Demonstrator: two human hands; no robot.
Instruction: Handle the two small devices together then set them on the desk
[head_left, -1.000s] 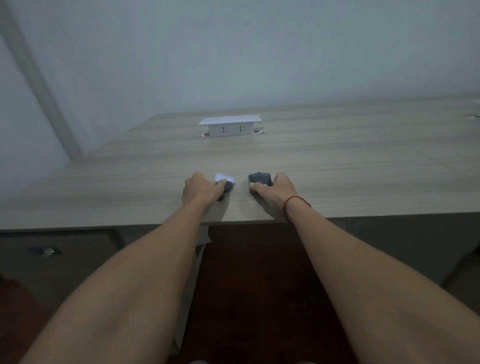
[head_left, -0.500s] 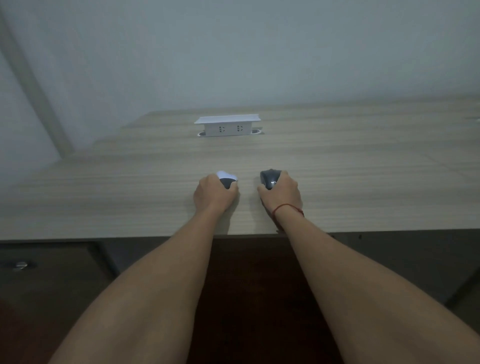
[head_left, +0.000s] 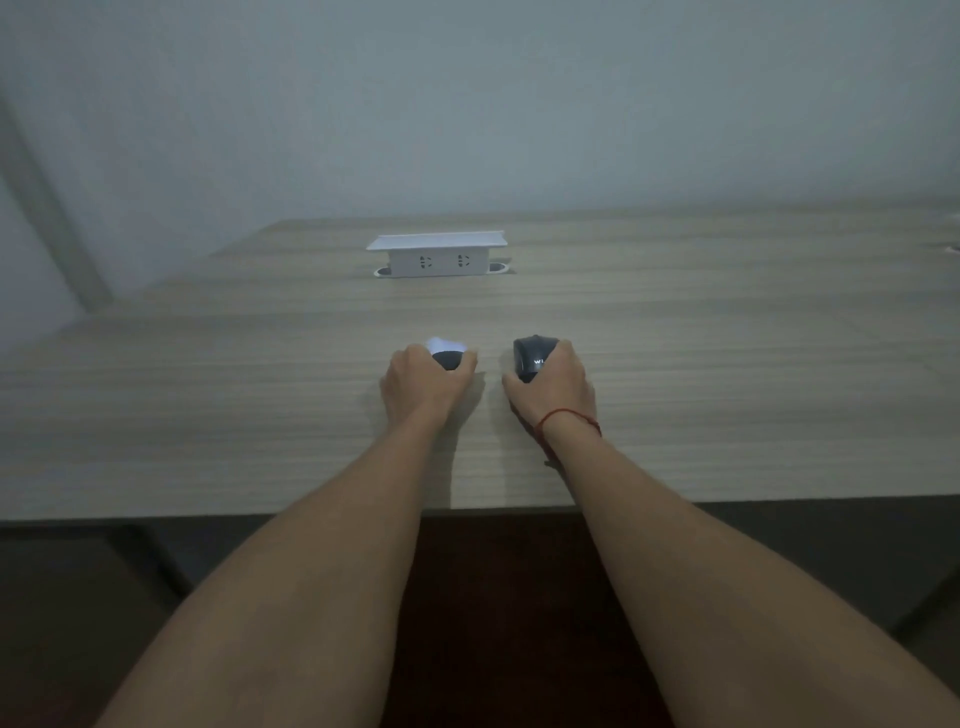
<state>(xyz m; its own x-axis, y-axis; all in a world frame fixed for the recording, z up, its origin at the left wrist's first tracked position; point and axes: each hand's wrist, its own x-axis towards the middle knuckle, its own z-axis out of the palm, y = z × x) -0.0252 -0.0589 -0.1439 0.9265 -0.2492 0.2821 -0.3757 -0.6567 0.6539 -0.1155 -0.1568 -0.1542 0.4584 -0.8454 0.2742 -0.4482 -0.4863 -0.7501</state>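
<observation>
A: What lies nearest?

B: Dark floor under the near edge of the desk (head_left: 208, 415), and two bare forearms reaching over that edge, side by side.

A: And the hands?

B: The left hand (head_left: 423, 387) curls its fingers around a white-and-dark device (head_left: 445, 353). The right hand (head_left: 558, 387), with a red cord (head_left: 563, 418) at the wrist, wraps a black device (head_left: 531, 358) bearing pale letters. Both sit a short way in from the near edge, near its middle, close together but apart. Whether the devices touch the wood, I cannot tell.

A: The surface?

B: Pale wood grain running left to right, dimly lit.

A: Farther back?

B: A white socket box (head_left: 437, 257) stands raised near the far edge, two outlets facing us. Behind it, a plain grey wall (head_left: 519, 104).
</observation>
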